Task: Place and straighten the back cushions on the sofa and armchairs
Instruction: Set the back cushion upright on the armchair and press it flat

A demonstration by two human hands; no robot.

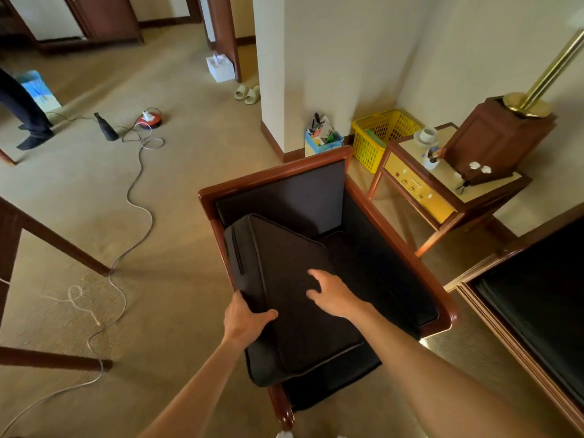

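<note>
Beside armchair (407, 248): side table (493, 197), basket (366, 147).

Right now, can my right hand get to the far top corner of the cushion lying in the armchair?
Probably yes. The right hand already rests open on the cushion, and nothing lies between it and the far corner; the left hand only grips the near side edge.
</note>
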